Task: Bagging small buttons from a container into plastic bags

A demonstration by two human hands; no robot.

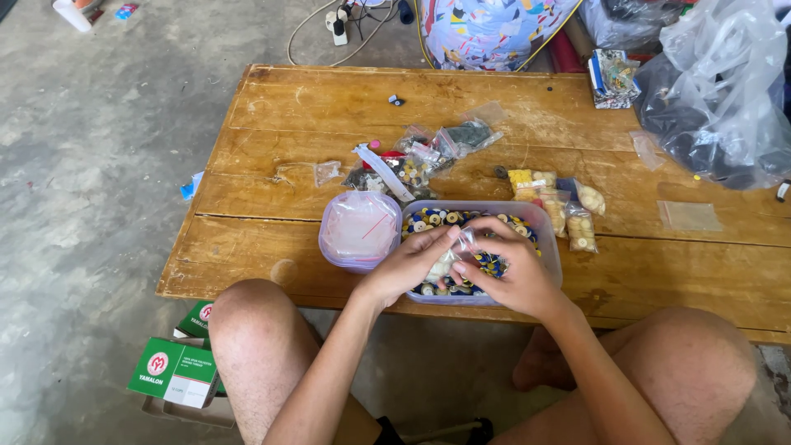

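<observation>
My left hand point(409, 265) and my right hand point(512, 270) meet over a clear rectangular tub point(550, 241) full of small round pieces in blue, yellow and white. Between the fingers of both hands is a small clear plastic bag point(456, 254) with pale pieces inside. My left hand pinches the bag's left side; my right hand grips its top and right side. The tub sits near the front edge of a low wooden table point(329, 115). My bare knees frame the table edge below.
A round clear container point(360, 229) with empty little bags stands left of the tub. Filled small bags point(568, 213) lie to its right, more bags point(428, 156) behind it. Large plastic sacks point(717, 99) crowd the far right. Green boxes point(175, 371) sit on the concrete floor.
</observation>
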